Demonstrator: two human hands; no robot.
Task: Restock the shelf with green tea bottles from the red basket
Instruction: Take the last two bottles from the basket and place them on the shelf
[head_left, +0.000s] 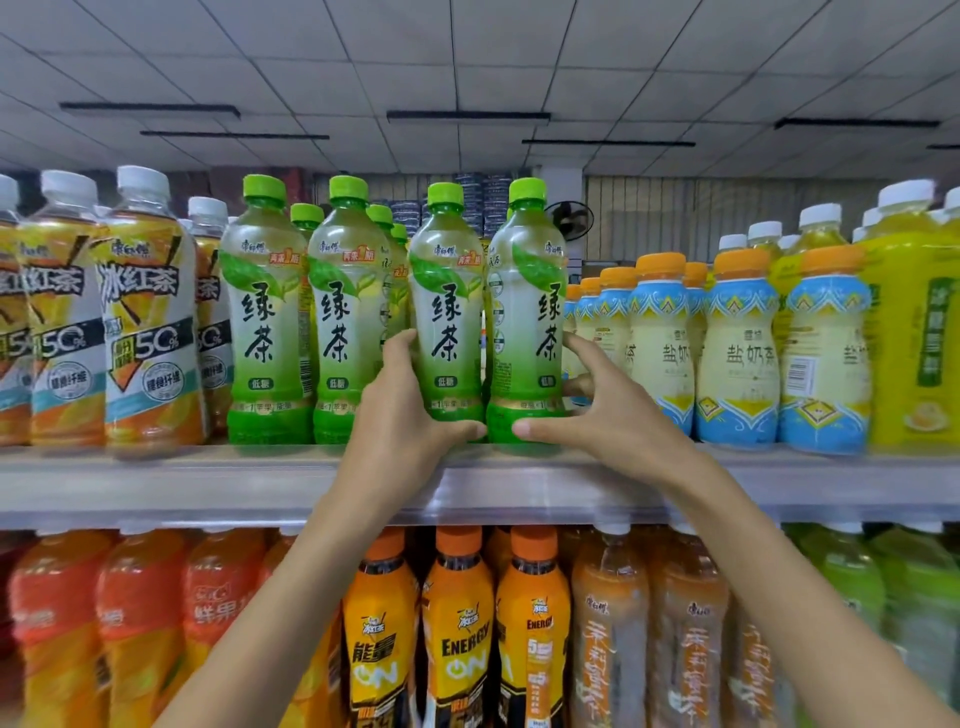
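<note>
On the upper shelf (218, 486), at the far left, stand iced black tea bottles (148, 317) with white caps and orange-yellow labels. Beside them 4 green tea bottles line the front edge, upright, with more green caps behind. The 1st green tea bottle (267, 312) and the 2nd green tea bottle (348, 312) stand untouched. The left hand (400, 410) wraps the lower part of the 3rd green tea bottle (447, 306), fingers on its left side, thumb across its base. The right hand (608, 410) grips the 4th green tea bottle (527, 306), thumb at the base, fingers curled round its right side. Both held bottles rest on the shelf, touching each other. To the right stand orange-capped milk tea bottles (737, 353). Below, orange energy drink bottles (457, 634) fill the lower row.
</note>
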